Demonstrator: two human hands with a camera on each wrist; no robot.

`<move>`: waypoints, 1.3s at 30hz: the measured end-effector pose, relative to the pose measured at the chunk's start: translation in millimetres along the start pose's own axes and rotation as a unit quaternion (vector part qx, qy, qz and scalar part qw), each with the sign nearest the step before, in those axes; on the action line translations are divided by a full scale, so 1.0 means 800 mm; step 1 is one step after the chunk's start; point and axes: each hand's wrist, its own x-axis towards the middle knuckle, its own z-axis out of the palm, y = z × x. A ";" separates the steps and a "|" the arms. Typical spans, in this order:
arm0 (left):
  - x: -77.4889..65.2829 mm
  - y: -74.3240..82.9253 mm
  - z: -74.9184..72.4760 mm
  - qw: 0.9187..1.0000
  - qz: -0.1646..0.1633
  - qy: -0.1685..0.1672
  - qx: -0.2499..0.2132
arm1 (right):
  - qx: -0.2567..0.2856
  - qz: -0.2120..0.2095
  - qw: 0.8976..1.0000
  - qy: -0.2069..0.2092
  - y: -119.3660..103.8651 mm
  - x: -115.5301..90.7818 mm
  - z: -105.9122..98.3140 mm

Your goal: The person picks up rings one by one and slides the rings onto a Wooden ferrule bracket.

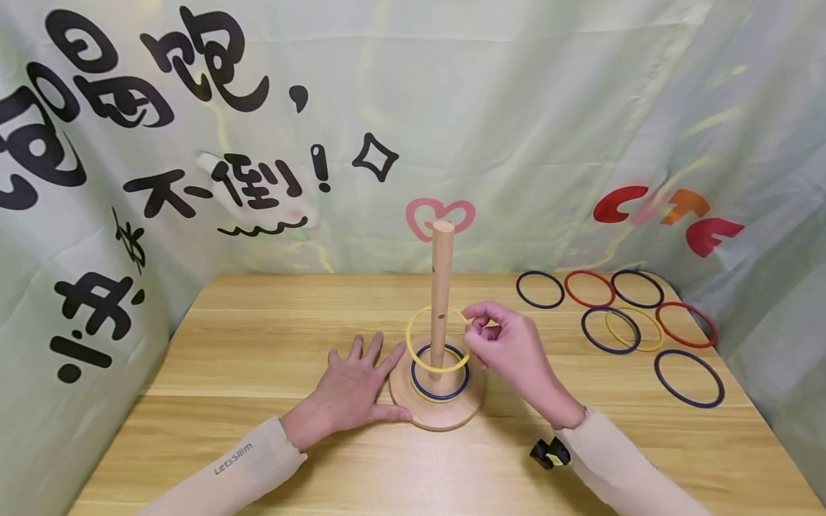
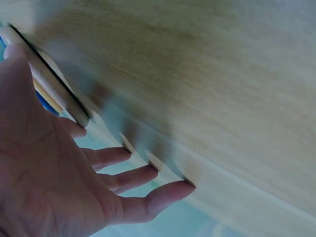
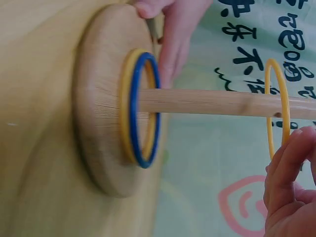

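Observation:
A wooden post stands upright on a round wooden base. My right hand pinches the right side of a thin yellow ring between thumb and fingers. That ring encircles the post partway up, above the base. Lower down, a blue ring lies over another yellow ring, both around the foot of the post. With fingers spread, my left hand rests at the base's left edge, its thumb and index finger against the wood.
On the table's right side lie several loose rings, among them a red ring, a dark blue ring and a yellow ring. A small black object is at the right wrist. A printed curtain hangs behind.

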 end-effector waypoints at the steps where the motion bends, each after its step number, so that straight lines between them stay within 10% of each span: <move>1: 0.000 0.000 0.000 1.000 -0.001 0.000 0.000 | -0.001 0.005 1.000 -0.002 0.003 -0.001 0.002; 20: 0.001 0.000 0.000 1.000 -0.005 -0.007 -0.006 | -0.008 0.075 0.995 -0.063 0.054 -0.011 0.022; 39: 0.002 0.000 0.000 1.000 -0.008 -0.017 -0.005 | -0.055 0.056 0.992 -0.095 0.067 -0.011 0.026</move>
